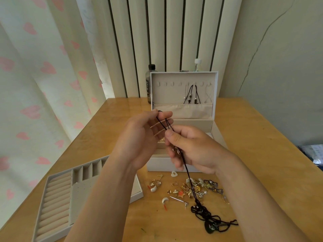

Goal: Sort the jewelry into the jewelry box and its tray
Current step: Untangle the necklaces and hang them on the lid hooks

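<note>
Wooden table: carries all task items.

Jewelry box: stands open at centre, lid upright, facing the camera. A row of hooks is seen across the lid's lining; two or three hung necklaces occupy the right-hand hooks, their lower ends tucked into the lid pocket. The hooks to the left appear free.

Tray: set out on the table to the left of the box, partly hidden by the left forearm. No jewelry is made out in the visible part.

Hands: raised together in front of the box, both clamped on one black cord necklace. The loop end is pinched at the fingertips of the left hand; the doubled cord is pinched just below by thumb and forefinger of the right hand.

Cord axis: runs from the left fingertips, far and high, down toward the camera and right, ending in a tangled heap with a dark pendant on the table.

Loose jewelry pile: unsorted, near the box front; the cord is draped across it.

Judgement: the hooks lie beyond and above the hands. The left hand, holding the loop, is nearer them, so it would likely do the hanging. The trailing tangle may snag on the pile.
</note>
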